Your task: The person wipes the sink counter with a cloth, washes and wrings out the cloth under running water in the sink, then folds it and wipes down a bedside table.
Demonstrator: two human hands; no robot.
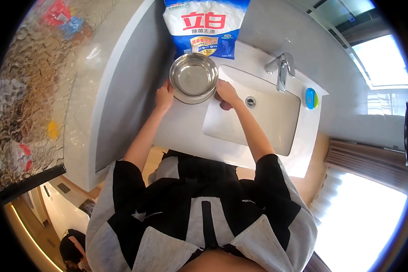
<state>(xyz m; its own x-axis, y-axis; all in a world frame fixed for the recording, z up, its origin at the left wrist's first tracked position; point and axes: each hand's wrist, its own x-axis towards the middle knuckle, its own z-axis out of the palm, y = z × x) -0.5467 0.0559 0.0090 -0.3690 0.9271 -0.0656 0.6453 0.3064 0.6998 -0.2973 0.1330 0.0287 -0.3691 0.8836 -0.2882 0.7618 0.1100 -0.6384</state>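
A shiny stainless steel bowl (pixel 194 75) is on the counter left of the sink, with its opening facing up. My left hand (pixel 164 95) grips its left side. On the opposite side, near the sink's edge, my right hand (pixel 229 94) has its fingers closed at the rim. Some fingertips of both hands are hidden by the bowl. Right behind the bowl stands a blue and white bag of washing powder (pixel 206 27) with red lettering.
To the right lies a white sink (pixel 267 124) with a chrome faucet (pixel 283 68) behind it. A blue and green scrub brush (pixel 311 99) is at the counter's far right. A grey wall panel (pixel 127 81) borders the left. Another person (pixel 72 249) is at lower left.
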